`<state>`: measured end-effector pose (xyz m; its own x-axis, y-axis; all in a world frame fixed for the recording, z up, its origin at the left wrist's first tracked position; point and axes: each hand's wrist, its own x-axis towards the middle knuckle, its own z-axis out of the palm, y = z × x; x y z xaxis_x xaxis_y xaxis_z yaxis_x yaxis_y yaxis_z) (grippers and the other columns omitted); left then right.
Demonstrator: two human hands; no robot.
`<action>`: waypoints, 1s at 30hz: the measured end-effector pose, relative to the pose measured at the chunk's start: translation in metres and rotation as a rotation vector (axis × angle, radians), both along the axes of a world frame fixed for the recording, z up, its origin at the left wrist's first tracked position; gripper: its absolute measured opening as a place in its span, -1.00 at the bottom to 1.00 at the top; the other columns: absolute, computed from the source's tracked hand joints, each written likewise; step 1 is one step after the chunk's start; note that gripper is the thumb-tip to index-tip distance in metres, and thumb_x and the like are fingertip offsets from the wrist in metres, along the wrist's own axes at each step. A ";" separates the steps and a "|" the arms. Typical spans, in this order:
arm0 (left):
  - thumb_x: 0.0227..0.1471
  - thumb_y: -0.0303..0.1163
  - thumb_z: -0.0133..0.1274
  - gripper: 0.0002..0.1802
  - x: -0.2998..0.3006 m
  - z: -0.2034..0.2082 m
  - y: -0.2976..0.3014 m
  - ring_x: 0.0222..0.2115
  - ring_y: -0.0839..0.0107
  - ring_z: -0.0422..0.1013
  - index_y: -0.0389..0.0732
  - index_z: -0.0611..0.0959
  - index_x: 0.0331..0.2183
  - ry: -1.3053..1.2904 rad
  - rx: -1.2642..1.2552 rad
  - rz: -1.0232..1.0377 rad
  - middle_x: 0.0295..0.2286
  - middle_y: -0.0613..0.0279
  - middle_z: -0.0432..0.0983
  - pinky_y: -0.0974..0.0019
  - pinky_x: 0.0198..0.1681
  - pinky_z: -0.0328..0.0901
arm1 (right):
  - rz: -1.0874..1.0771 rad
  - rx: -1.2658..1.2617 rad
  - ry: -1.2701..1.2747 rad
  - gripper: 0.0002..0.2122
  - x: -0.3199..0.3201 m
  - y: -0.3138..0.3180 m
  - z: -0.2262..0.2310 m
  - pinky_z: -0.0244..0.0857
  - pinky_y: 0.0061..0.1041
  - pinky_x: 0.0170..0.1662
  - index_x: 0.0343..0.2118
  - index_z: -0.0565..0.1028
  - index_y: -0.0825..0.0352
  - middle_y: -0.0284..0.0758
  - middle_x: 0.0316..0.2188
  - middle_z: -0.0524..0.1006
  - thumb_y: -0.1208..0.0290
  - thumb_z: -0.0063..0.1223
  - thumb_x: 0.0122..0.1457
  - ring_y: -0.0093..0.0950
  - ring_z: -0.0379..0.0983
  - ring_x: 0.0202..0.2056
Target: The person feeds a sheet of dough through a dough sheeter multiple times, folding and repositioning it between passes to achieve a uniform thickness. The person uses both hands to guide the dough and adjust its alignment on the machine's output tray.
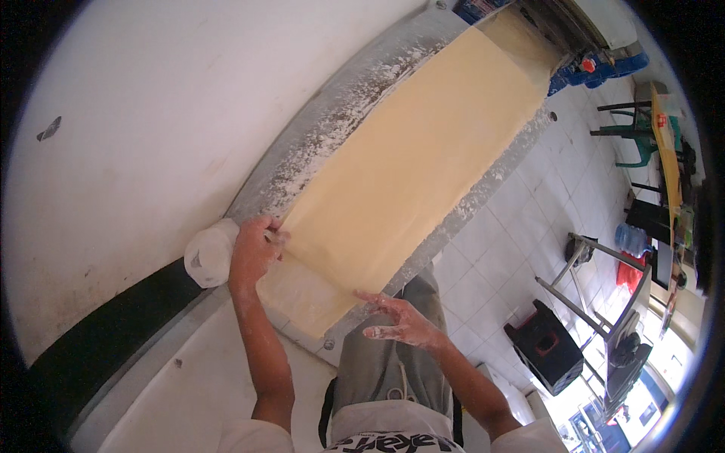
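Observation:
A long, pale yellow dough sheet [408, 158] lies flat along a floured metal table [332, 124]. Its near end looks folded over, with a lighter, flour-dusted flap. My left hand [255, 248] is at the left edge of the sheet near this fold, fingers curled and pinching the dough; the fingertips are partly hidden. At the opposite edge, my right hand [404, 321] has its fingers apart, the index fingertip touching or just beside the dough. Flour whitens both hands.
A white, flour-dusted cylindrical container [210, 255] stands right beside my left wrist. The wall [151, 113] borders the table's left side. Machinery [581, 30] stands at the far end. A black speaker-like box [545, 347] and a metal frame [596, 302] stand on the tiled floor to the right.

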<state>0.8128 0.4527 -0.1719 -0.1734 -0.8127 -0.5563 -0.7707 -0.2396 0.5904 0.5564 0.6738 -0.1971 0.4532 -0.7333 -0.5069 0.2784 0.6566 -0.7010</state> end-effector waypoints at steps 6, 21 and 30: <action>0.07 -0.41 0.27 -0.73 0.018 -0.008 0.013 -0.57 0.43 0.50 -0.36 0.62 -0.23 -0.056 0.047 0.042 -0.46 0.18 0.51 0.27 -0.51 0.42 | -0.011 0.077 -0.044 -0.13 0.009 0.006 -0.001 0.08 -0.26 0.34 0.43 0.07 0.26 -0.32 0.42 0.10 0.37 0.40 0.13 -0.34 0.21 0.25; 0.08 -0.42 0.24 -0.73 0.022 0.000 0.035 -0.45 0.22 0.49 -0.30 0.61 -0.17 -0.186 -0.260 -0.064 -0.43 0.07 0.58 0.15 -0.27 0.38 | -0.028 -0.023 -0.016 -0.16 0.041 0.018 -0.006 0.07 -0.27 0.35 0.43 0.06 0.26 -0.23 0.39 0.15 0.21 0.34 0.19 -0.32 0.09 0.36; 0.14 -0.43 0.16 -0.72 0.035 0.005 0.048 -0.42 0.22 0.49 -0.35 0.59 -0.12 -0.244 -0.208 -0.062 -0.30 0.02 0.59 0.13 -0.24 0.37 | -0.022 -0.025 -0.087 -0.13 0.055 0.021 -0.009 0.02 -0.19 0.38 0.44 0.01 0.26 -0.25 0.41 0.10 0.15 0.31 0.20 -0.25 0.07 0.37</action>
